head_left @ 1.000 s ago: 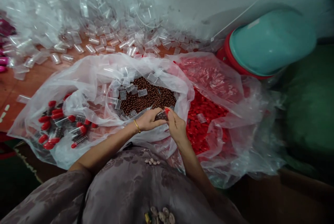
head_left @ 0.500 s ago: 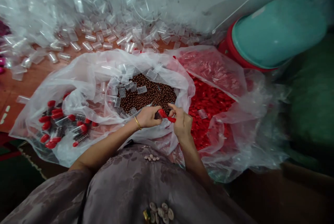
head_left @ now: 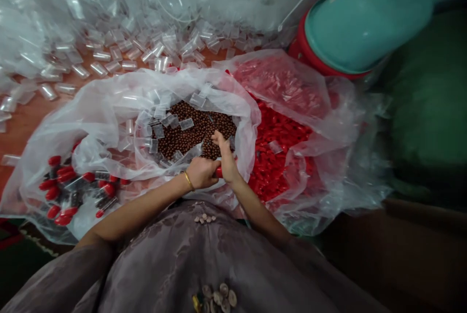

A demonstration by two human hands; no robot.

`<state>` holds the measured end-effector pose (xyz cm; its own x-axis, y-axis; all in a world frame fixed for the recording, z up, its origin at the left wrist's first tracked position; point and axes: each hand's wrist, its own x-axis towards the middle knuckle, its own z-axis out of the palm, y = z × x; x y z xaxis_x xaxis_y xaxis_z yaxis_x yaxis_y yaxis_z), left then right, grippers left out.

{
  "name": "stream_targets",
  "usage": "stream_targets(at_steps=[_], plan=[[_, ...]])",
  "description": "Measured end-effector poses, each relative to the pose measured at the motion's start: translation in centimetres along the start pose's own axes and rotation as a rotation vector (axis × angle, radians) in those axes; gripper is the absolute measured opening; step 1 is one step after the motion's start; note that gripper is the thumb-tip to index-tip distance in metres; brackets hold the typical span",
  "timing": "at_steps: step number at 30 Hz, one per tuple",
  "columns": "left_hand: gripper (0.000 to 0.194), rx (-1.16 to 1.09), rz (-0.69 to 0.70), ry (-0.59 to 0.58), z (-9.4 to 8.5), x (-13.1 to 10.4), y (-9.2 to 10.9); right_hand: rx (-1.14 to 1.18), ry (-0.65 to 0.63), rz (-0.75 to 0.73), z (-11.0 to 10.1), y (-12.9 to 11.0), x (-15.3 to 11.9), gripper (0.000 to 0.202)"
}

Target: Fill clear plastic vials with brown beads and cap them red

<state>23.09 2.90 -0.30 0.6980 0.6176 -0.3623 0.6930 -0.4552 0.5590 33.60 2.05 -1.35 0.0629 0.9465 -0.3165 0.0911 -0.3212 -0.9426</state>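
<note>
My left hand (head_left: pixel 203 172) is closed around a small tube, mostly hidden in its fingers, with a red cap (head_left: pixel 219 172) showing at the end. Against that cap lies the palm of my right hand (head_left: pixel 227 161), its fingers stretched out. Just beyond both hands, small brown balls (head_left: pixel 197 133) fill an opened white plastic bag, with several clear tubes lying on top. To the right are many loose red caps (head_left: pixel 270 157) in another clear bag. Filled tubes with red caps (head_left: pixel 67 177) lie in a pile at the left.
Many clear tubes (head_left: pixel 98 67) are heaped along the back of the orange table (head_left: pixel 22 140). At the back right a teal tub (head_left: pixel 365 21) rests on a red one. Crumpled plastic sheeting (head_left: pixel 350 157) spreads over the right side.
My right hand has gone from pinching at the red cap to lying flat-fingered against it. The cap now sits at the tube's end in my left hand. The view has shifted slightly right.
</note>
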Motion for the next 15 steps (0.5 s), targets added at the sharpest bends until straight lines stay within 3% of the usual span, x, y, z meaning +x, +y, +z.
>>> stream_targets(at_steps=[3, 6, 8, 10, 12, 15], plan=[[0.018, -0.054, 0.064, 0.086, 0.1, -1.2, -1.5, 0.206, -0.017, 0.145, -0.1, -0.2, 0.3, 0.080], [0.012, -0.142, -0.027, 0.230, 1.1, -5.5, -4.7, 0.119, 0.193, 0.056, -3.4, 0.4, 0.9, 0.064], [0.017, -0.189, -0.240, 0.314, 2.4, -10.0, -7.8, -0.156, 0.410, -0.046, -7.6, 1.6, 1.3, 0.044], [0.023, -0.145, -0.538, 0.422, 3.8, -15.1, -11.1, -0.502, 0.547, -0.067, -12.4, 3.2, 1.7, 0.037], [0.027, -0.032, -0.842, 0.448, 5.1, -19.8, -13.9, -0.878, 0.589, 0.074, -16.3, 5.1, 2.1, 0.037], [0.030, 0.038, -1.038, 0.304, 6.1, -24.2, -15.8, -1.231, 0.526, 0.256, -19.2, 7.5, 2.7, 0.046]])
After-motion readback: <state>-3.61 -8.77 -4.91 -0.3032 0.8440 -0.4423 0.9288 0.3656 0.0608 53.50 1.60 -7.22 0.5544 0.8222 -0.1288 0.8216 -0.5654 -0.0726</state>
